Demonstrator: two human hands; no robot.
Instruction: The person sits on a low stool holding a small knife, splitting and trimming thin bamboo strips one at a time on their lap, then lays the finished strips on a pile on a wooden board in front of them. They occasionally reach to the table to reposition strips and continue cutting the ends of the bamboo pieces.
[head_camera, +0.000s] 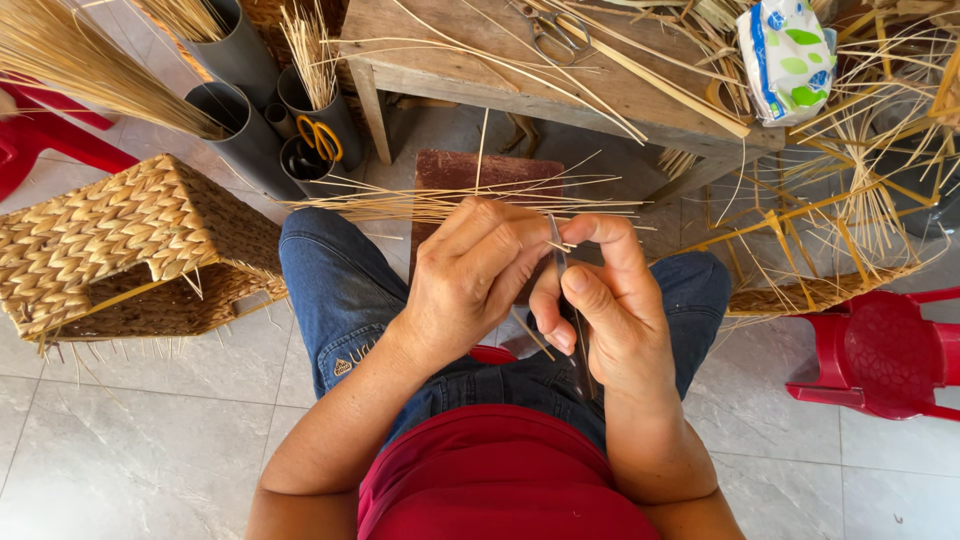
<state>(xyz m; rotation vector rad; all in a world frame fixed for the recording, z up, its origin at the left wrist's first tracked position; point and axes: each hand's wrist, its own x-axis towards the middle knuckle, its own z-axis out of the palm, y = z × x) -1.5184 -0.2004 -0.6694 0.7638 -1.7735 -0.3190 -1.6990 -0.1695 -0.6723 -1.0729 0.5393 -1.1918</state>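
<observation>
Seated, I look down over my lap in blue jeans. My left hand (468, 275) is closed around a bundle of thin pale straw strips (400, 205) that fan out to the left and right above my knees. My right hand (610, 310) grips a slim dark knife (572, 320), its blade pointing up between both hands and touching the strips near my thumb. Both hands are close together, fingers almost touching.
A woven basket (120, 250) lies at my left. Grey tubes (250, 120) hold straw and orange-handled scissors (320, 137). A wooden table (480, 60) ahead carries metal scissors (557, 32) and a plastic packet (787, 55). A half-woven frame (840, 230) and a red stool (880, 350) are at right.
</observation>
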